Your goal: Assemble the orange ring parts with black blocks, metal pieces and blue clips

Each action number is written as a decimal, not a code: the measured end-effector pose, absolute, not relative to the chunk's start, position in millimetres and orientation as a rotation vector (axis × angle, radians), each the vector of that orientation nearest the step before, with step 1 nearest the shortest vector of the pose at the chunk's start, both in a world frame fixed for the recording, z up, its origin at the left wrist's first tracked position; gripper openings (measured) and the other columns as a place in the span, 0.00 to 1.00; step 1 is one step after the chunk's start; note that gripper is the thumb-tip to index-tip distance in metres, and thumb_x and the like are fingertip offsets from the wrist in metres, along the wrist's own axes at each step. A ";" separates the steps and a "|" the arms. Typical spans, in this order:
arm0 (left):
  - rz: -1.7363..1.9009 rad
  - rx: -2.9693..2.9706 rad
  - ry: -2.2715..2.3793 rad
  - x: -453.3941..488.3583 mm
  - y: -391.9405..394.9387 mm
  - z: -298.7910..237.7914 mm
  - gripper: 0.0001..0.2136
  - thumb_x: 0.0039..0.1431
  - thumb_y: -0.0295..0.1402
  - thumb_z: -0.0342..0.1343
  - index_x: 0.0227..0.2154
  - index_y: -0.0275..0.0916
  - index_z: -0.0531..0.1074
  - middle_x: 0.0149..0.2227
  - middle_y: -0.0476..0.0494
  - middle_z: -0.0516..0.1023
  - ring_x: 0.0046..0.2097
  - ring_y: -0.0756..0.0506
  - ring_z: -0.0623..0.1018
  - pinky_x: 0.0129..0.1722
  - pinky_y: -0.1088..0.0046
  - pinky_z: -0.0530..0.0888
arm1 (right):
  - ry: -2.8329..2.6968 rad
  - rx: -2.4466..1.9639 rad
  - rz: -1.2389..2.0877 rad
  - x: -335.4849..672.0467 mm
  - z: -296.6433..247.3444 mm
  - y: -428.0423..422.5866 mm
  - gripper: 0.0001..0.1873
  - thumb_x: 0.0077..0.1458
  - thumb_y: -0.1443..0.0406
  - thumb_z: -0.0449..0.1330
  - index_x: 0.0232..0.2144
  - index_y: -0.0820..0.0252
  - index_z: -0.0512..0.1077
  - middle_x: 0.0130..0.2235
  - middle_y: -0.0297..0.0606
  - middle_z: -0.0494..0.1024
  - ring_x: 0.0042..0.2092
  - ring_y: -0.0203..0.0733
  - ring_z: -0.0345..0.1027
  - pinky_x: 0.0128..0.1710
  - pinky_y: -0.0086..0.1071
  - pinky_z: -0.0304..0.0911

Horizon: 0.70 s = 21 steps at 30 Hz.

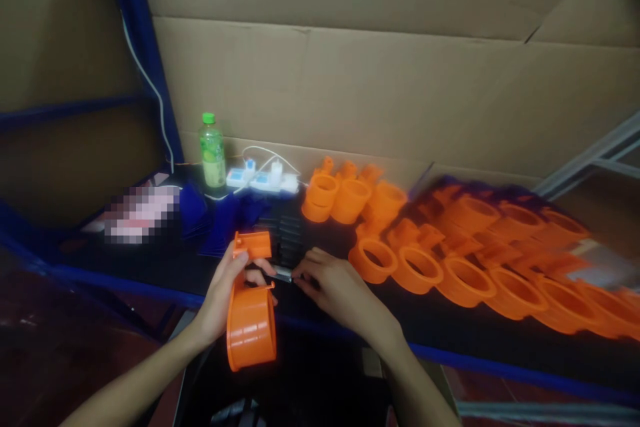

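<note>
My left hand (pixel 225 287) is closed around an orange plastic fitting (pixel 251 328), which has a wide ring at the bottom and a smaller tube-like part at the top. The fitting is tilted, held just in front of the bench edge. My right hand (pixel 333 287) has its fingertips pinched at the end of a small, thin silvery piece (pixel 283 273), whose kind I cannot make out. The other end of that piece lies close to my left fingertips. Just behind it is a row of black strip-like pieces (pixel 289 240) on the bench.
Many similar orange fittings (pixel 417 270) stand in rows on the right, with more stacked behind (pixel 337 197). At the back are a green-capped bottle (pixel 213 153) and a white power strip (pixel 263 179) with cables. Dark blue pieces (pixel 220 223) lie left. A cardboard wall (pixel 350 93) closes the back.
</note>
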<state>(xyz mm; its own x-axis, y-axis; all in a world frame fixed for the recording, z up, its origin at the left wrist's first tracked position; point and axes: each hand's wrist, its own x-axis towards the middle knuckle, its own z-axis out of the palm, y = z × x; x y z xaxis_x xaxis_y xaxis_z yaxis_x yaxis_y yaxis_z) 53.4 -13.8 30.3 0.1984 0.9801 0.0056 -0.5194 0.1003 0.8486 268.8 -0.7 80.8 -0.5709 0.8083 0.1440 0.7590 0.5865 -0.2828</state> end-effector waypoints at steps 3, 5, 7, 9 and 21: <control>1.256 0.879 0.692 54.3 -14.1 30.2 0.17 0.64 0.43 0.55 0.48 0.37 0.65 0.34 0.42 0.78 0.26 0.46 0.78 0.27 0.66 0.79 | -2.504 -1.338 0.286 276.2 86.9 -0.3 0.04 0.62 0.69 0.59 0.35 0.58 0.74 0.37 0.35 0.73 0.38 0.37 0.67 0.34 0.29 0.60; 1.236 0.913 0.694 54.5 -14.3 29.1 0.17 0.64 0.44 0.55 0.49 0.38 0.65 0.36 0.42 0.78 0.27 0.45 0.79 0.28 0.65 0.79 | -2.435 -1.340 0.326 283.5 92.9 -0.5 0.03 0.61 0.68 0.60 0.35 0.57 0.74 0.36 0.35 0.72 0.38 0.37 0.67 0.34 0.29 0.60; 1.209 0.952 0.697 54.2 -14.2 26.9 0.17 0.64 0.44 0.55 0.48 0.39 0.65 0.37 0.42 0.78 0.27 0.45 0.79 0.28 0.65 0.79 | -2.345 -1.287 0.407 290.6 98.8 -1.5 0.02 0.61 0.67 0.60 0.34 0.58 0.73 0.37 0.35 0.71 0.39 0.37 0.66 0.34 0.28 0.61; 1.182 0.990 0.691 53.5 -14.1 24.2 0.16 0.65 0.45 0.54 0.48 0.39 0.66 0.37 0.41 0.78 0.28 0.46 0.79 0.30 0.65 0.79 | -2.237 -1.208 0.523 295.3 102.8 -3.5 0.04 0.62 0.64 0.60 0.34 0.58 0.72 0.39 0.36 0.72 0.40 0.37 0.66 0.34 0.27 0.61; 1.030 1.129 0.604 48.0 -14.9 17.7 0.19 0.67 0.44 0.52 0.55 0.39 0.67 0.39 0.36 0.79 0.33 0.44 0.79 0.35 0.67 0.76 | -1.913 -1.268 0.850 289.5 100.6 -7.3 0.14 0.60 0.55 0.61 0.37 0.60 0.74 0.31 0.35 0.74 0.33 0.36 0.66 0.32 0.28 0.61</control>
<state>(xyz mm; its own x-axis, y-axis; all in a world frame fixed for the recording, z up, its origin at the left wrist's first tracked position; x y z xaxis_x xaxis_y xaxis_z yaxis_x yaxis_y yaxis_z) 48.0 -14.9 17.7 0.4338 0.8960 0.0948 -0.3540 0.0727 0.9324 289.5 -7.3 100.6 -0.2940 0.9384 0.1817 0.4940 0.3119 -0.8116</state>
